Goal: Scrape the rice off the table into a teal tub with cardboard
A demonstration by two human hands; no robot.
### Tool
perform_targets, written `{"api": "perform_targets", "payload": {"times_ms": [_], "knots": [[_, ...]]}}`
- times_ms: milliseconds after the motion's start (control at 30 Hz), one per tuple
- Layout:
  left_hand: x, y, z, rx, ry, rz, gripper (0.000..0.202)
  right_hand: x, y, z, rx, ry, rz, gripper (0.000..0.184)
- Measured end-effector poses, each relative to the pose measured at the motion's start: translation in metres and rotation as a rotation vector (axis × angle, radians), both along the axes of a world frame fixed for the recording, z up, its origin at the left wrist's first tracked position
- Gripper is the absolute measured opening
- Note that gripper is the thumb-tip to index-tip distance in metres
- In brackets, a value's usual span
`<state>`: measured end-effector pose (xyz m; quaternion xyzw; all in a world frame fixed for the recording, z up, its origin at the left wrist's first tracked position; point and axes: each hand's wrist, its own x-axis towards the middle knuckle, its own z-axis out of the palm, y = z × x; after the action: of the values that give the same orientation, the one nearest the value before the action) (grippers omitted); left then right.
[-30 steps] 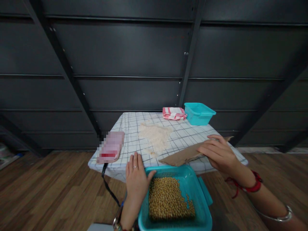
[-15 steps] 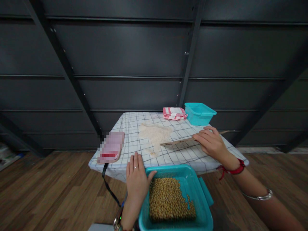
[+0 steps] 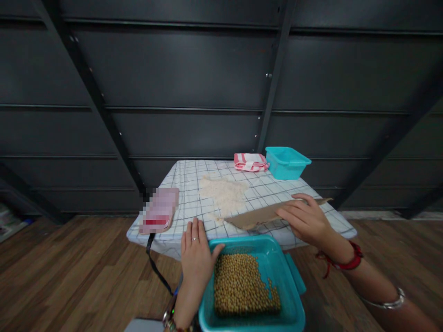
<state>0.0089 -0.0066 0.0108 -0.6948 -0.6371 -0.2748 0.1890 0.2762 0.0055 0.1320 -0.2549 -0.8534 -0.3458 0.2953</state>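
My right hand [image 3: 304,219] pinches a long strip of brown cardboard [image 3: 258,216] whose left end lies by the near edge of a patch of pale, fine grains [image 3: 224,191]. The patch is spread on a checked white tablecloth [image 3: 187,184]; what the grains are I cannot tell. My left hand [image 3: 196,253] lies flat with its fingers stretched out at the table's front edge, the thumb touching the rim of a teal plastic tub [image 3: 294,295]. Inside that tub is a layer of yellowish soybeans [image 3: 242,286].
A second, turquoise tub [image 3: 285,166] stands at the back right, beside a folded pink-and-white striped cloth [image 3: 250,162]. On the left edge lies a pink phone-like object [image 3: 161,207], partly blurred, with a black strap [image 3: 157,267] hanging down. A dark panelled wall [image 3: 187,133] rises behind the table.
My right hand has brought the cardboard toward me and tilted it, so more of its flat face shows. My left hand and the soybean tub stay nearly in place.
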Motion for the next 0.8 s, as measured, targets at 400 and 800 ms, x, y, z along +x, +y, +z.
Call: {"api": "perform_targets", "payload": {"times_ms": [400,800], "knots": [[0.0,-0.001,0.001,-0.009,0.013,-0.004,0.072,0.013,0.058,-0.003,0.07,0.018,0.008,0.031],[-0.001,0.0,-0.002,0.045,0.045,-0.013,0.073,0.004,0.092,0.007,0.059,0.024,0.033,0.03]]}}
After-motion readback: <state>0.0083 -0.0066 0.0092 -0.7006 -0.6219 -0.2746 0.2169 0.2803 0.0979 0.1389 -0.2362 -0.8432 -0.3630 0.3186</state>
